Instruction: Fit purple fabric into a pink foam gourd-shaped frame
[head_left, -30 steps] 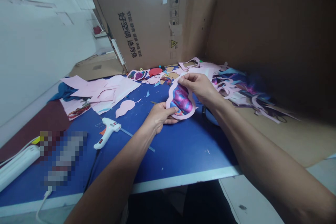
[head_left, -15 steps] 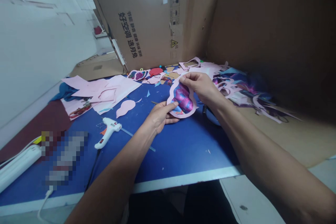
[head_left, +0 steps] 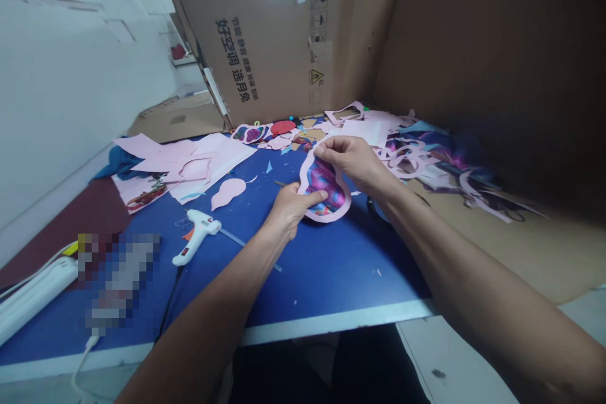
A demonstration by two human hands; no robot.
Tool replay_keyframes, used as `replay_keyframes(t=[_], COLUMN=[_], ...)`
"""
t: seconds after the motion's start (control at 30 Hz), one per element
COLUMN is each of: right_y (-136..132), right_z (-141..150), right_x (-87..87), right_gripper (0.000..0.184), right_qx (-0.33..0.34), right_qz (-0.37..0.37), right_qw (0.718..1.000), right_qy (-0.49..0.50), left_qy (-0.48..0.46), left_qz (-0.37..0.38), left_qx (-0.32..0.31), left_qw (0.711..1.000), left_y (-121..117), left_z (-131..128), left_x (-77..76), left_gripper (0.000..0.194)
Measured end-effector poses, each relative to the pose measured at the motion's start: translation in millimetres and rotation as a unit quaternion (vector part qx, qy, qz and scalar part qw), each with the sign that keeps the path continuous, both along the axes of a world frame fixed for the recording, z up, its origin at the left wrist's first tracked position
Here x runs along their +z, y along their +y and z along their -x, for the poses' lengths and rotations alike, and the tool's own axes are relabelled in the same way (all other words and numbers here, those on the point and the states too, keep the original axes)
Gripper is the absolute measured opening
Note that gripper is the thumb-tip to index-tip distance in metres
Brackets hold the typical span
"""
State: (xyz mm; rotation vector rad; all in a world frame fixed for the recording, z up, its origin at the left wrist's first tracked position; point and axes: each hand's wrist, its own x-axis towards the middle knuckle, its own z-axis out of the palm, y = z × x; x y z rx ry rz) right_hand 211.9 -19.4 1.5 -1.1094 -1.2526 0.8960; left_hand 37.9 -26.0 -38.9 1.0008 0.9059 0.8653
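Pinching the pink-edged cutout (head_left: 326, 177) at its far end with my right hand (head_left: 353, 161), I'm gripping its near-left side in my left hand (head_left: 290, 207) over the worktop (head_left: 331, 278); I should be pressing lightly, keeping it flat.

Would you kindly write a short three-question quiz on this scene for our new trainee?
1. Multiple choice: what do the left hand and the right hand hold together?
A) a black cord
B) a patterned piece with a pink border
C) a cardboard sheet

2. True or false: the white glue gun lies on the blue table, to the left of the left hand.

3. Fill the gap: the loose gourd-shaped cutout lying just beyond the glue gun is ____ in colour.

Key: 1. B; 2. true; 3. pink.
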Motion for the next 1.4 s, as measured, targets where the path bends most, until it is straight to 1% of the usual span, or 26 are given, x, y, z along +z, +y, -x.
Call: replay_keyframes(t=[0.13,0.33,0.5,0.63,0.77,0.9,1.03,1.2,1.4], right_y=[2,1,1,3,2,0,-3,-9,-11], right_z=[-4,-5,-6,-8,-8,-6,-1,9,14], right_x=[-1.0,0.7,-0.7,-2.9,-1.7,-1.1,-1.2,2.2,2.9], right_gripper=[0.033,0.03,0.03,0.035,0.037,0.035,0.035,0.038,0.039], right_qx=[-0.007,-0.013,-0.011,-0.009,-0.003,0.021,0.042,0.071,0.074], right_qz=[0.0,-0.001,-0.007,-0.015,-0.014,-0.012,-0.008,-0.01,-0.011], right_qw=[1.0,1.0,1.0,1.0,1.0,0.999,0.998,0.997,0.995], right_qy=[0.0,0.003,0.0,-0.015,-0.024,-0.034,-0.036,-0.042,-0.072], left_qy=[0.017,0.028,0.036,0.015,-0.026,-0.046,-0.04,-0.002,0.04], left_qz=[-0.003,-0.008,-0.017,-0.021,-0.033,-0.057,-0.077,-0.113,-0.138], left_qx=[-0.005,-0.02,-0.014,-0.021,-0.031,-0.004,0.034,0.07,0.078], left_qw=[1.0,0.999,0.999,0.999,0.999,0.997,0.996,0.991,0.986], left_y=[-1,-2,-2,-1,2,6,10,10,9], left_z=[-1,-1,-1,0,6,11,16,19,21], left_x=[-0.9,0.5,-0.5,1.2,8.0,18.1,25.2,27.0,27.8], left_gripper=[0.033,0.029,0.029,0.033,0.041,0.04,0.036,0.027,0.019])
